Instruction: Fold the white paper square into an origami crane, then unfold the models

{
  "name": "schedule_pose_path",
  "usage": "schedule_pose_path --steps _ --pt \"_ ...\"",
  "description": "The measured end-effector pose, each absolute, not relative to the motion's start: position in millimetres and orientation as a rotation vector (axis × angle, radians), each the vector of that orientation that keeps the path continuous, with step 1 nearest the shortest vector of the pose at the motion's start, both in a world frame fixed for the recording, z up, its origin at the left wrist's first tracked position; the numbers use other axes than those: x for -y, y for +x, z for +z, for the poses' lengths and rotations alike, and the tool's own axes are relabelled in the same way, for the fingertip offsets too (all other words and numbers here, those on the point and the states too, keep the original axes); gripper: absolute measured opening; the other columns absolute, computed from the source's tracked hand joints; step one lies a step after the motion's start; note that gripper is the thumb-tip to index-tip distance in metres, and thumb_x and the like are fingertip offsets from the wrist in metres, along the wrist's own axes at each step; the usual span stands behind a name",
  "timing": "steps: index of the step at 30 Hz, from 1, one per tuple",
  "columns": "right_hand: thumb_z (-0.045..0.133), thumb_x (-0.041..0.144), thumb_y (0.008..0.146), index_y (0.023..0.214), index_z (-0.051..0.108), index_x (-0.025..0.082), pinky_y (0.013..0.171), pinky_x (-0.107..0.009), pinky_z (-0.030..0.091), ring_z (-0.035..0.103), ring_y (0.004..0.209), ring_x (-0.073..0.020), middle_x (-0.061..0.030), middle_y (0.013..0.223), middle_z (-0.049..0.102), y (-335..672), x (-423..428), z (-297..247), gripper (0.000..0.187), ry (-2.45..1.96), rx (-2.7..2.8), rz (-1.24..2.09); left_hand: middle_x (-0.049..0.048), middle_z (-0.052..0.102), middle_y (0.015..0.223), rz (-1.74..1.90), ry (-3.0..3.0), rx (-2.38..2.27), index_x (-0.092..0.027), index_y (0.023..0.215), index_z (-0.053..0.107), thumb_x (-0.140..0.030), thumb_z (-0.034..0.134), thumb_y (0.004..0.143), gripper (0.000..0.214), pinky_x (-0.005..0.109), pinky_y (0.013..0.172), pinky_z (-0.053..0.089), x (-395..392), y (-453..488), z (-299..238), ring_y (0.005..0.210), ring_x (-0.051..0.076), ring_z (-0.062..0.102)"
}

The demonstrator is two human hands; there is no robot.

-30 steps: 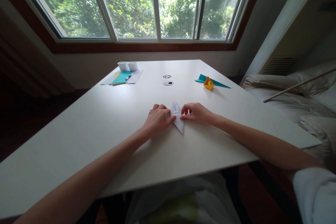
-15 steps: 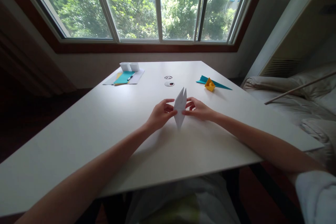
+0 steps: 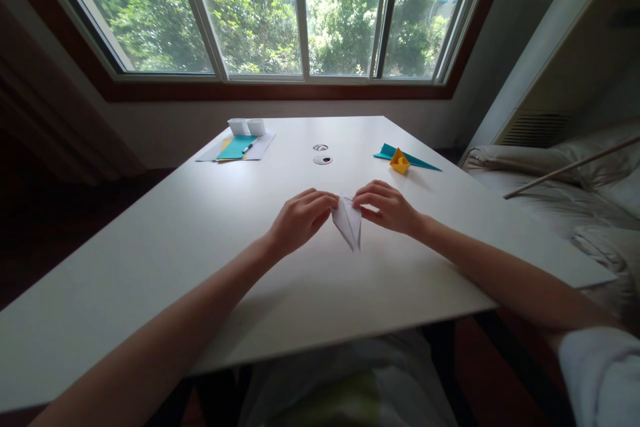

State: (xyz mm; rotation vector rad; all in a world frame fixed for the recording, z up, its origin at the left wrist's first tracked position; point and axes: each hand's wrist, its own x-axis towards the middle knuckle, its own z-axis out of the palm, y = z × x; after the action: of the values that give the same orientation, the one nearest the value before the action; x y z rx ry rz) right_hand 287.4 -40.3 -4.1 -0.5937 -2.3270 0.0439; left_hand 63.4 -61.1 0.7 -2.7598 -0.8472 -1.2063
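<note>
- A white table [image 3: 165, 260] stands under a wide window. Beyond and left of the grip, a teal sheet [image 3: 234, 147] lies on papers beside two small white cups [image 3: 247, 127].
- The left hand [image 3: 300, 219] pinches, fingertips closed, the left top corner of the folded white paper [image 3: 350, 227].
- The paper's point aims at the person. Fingers hide its upper edge, and contact with the table is unclear.
- The right hand [image 3: 389, 208] pinches the right corner.
- Beyond and right of the grip is a yellow paper boat [image 3: 399, 161].
- Half a second ago the paper stood upright; now it is lower.
</note>
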Motion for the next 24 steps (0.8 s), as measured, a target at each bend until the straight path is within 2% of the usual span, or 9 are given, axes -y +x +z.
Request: schedule_pose_path --steps 5,10,14,17,24 --pt "0.043 0.025 0.089 0.089 0.059 0.018 0.077 -0.033 0.044 0.055 0.086 -0.0177 -0.0071 0.092 0.064 290.5 29.1 -14.0 0.017 -0.519 2.563 -0.200 0.0056 0.066 0.098 -0.772 -2.713 0.722 -0.017 0.091 0.058 -0.018 0.042 0.089 0.017 0.027 0.070 0.045 53.0 59.7 -6.0 0.083 0.016 0.058" --pt "0.046 0.020 0.086 0.089 0.059 0.018 0.078 -0.031 0.044 0.056 0.085 -0.0168 -0.0057 0.094 0.064 293.1 21.2 -23.1 0.013 -0.528 2.722 -0.123 0.0055 0.065 0.095 -0.553 -2.814 0.769 -0.018 0.092 0.060 -0.016 0.042 0.089 0.018 0.026 0.070 0.045 45.8 56.3 -12.1 0.085 0.016 0.058" --pt "0.047 0.018 0.084 0.089 0.058 0.018 0.081 -0.031 0.044 0.055 0.089 -0.0174 -0.0064 0.101 0.062 294.2 22.8 -23.6 0.013 -0.539 2.720 -0.062 0.0045 0.067 0.092 -0.566 -2.966 0.793 -0.019 0.094 0.061 -0.016 0.045 0.087 0.018 0.025 0.074 0.046 42.6 52.7 -16.1 0.085 0.015 0.059" --pt "0.047 0.019 0.083 0.091 0.057 0.017 0.080 -0.032 0.044 0.056 0.088 -0.0179 -0.0078 0.098 0.062 293.0 25.1 -22.5 0.012 -0.537 2.684 -0.017 0.0062 0.068 0.092 -0.665 -3.048 0.747 -0.017 0.093 0.064 -0.016 0.045 0.087 0.020 0.026 0.076 0.047 41.5 53.1 -19.3 0.085 0.016 0.060" --pt "0.050 0.016 0.079 0.101 0.058 0.017 0.085 -0.033 0.044 0.055 0.094 -0.0186 -0.0077 0.100 0.063 291.3 28.7 -18.5 0.023 -0.495 2.711 0.062 0.0085 0.068 0.099 -0.785 -3.116 0.715 -0.016 0.094 0.066 -0.013 0.044 0.086 0.023 0.028 0.084 0.047 36.9 54.8 -27.4 0.093 0.017 0.061"
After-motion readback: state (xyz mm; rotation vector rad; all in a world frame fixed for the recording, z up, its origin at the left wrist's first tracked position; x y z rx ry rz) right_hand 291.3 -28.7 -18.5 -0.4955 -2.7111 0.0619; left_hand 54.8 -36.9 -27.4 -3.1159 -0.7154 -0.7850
